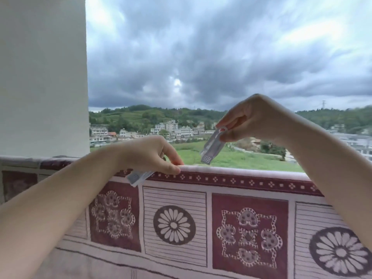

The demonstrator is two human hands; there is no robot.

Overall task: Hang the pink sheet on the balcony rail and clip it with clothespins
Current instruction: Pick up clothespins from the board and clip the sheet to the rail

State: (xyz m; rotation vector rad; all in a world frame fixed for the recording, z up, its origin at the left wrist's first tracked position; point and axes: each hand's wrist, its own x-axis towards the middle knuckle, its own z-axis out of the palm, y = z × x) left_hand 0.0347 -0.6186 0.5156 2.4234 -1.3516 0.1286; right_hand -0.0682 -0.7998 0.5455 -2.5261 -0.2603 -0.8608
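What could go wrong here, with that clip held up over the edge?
The right hand pinches the clear clothespin only by its top end, out beyond the rail; a slip could drop it outside. The pink sheet lies draped over the rail under the left hand's fingertips, so wind might shift it. Dark clouds suggest possible rain.

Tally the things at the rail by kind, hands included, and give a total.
Hands: 2, left hand and right hand
Clothespins: 2, one clothespin pinched by the right hand above the rail, another under the left hand on the sheet's top edge
Sheets: 1, the pink sheet draped over the rail
Total: 5
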